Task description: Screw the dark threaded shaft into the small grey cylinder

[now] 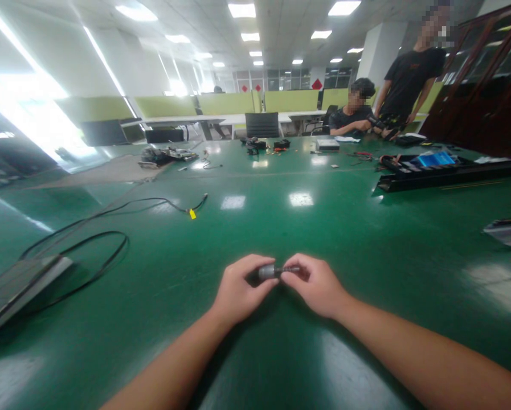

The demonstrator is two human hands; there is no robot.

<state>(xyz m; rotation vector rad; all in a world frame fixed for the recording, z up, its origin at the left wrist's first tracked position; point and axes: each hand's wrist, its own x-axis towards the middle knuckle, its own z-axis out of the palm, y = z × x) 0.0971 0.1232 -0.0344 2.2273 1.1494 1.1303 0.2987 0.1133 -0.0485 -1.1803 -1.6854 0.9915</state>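
Just above the green table (255, 228), my left hand (242, 287) is closed around a small grey cylinder (266, 272), thumb on the near side and fingers behind it. From the cylinder's right end runs a thin dark shaft (290, 269), lying roughly level. My right hand (317, 285) pinches this shaft between thumb and fingers. The fingertips of both hands are close together. Whether the shaft and cylinder are one piece I cannot tell, since the fingers cover part of the joint.
A flat dark device (24, 285) with a black cable (125, 245) lies on the left. Another cable has a yellow tag (192, 214). A black tray of parts (434, 179) stands at the right. Two people (353, 117) are at the far end, one seated, one standing.
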